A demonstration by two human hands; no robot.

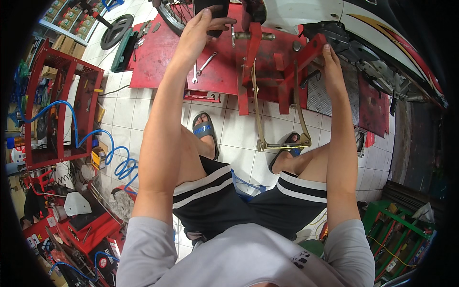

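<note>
Fingers stretched out, my left hand (198, 36) reaches to the top of a slim metal crank bar (233, 35). The bar sits on the end of a threaded screw (258, 36) running through a red upright of the wheel clamp (253, 45). Whether the fingertips touch the bar is hard to tell. My right hand (333, 67) lies with straight fingers against the end of the clamp's other red arm (311, 51). From the clamp a brass-coloured pedal frame (258, 112) hangs down to near my right foot. Just behind my left hand is a spoked wheel (174, 14).
Two wrenches (206, 63) lie on the red lift platform (153, 71). A white motorcycle (368, 31) stands at the far right. A red shelf (60, 110) and a coiled blue air hose (110, 148) are at left. A green tool rack (397, 234) is at lower right.
</note>
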